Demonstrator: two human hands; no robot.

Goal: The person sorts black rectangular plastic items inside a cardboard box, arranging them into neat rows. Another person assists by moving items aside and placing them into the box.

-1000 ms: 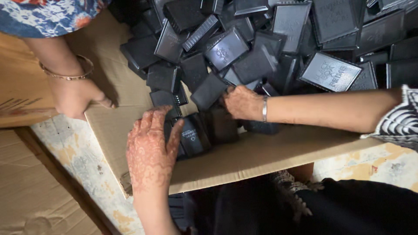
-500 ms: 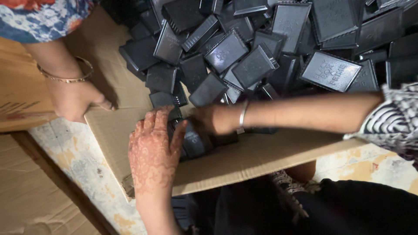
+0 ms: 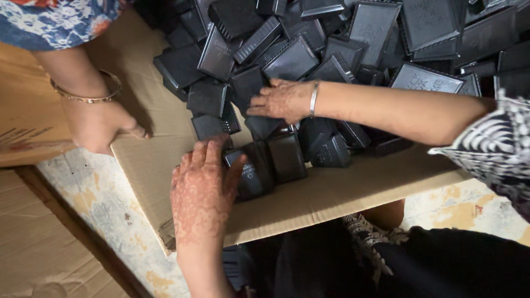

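A sheet of brown cardboard (image 3: 342, 193) lies flat over a pale, stained floor (image 3: 94, 193), and a big heap of black plastic cases (image 3: 331, 49) covers its far half. More cardboard (image 3: 33, 254) lies at the lower left, and a cardboard box wall (image 3: 22, 105) stands at the far left.

The left hand (image 3: 201, 193), patterned with henna, lies palm down at the near edge of the heap. Its fingers are loosely spread and the thumb presses the side of a small black case (image 3: 251, 171), which stands on the cardboard just beside another case (image 3: 287, 154). The hand cups the case rather than closing round it.

The right hand (image 3: 281, 102), with a silver bangle (image 3: 313, 98) at the wrist, reaches in from the right and rests flat on the heap, fingers stretched out over the cases; whether it grips one cannot be told.

Another person's hand (image 3: 99, 124), with a gold bangle (image 3: 88, 94), holds the left edge of the cardboard sheet. Dark cloth (image 3: 386, 265) fills the lower right.
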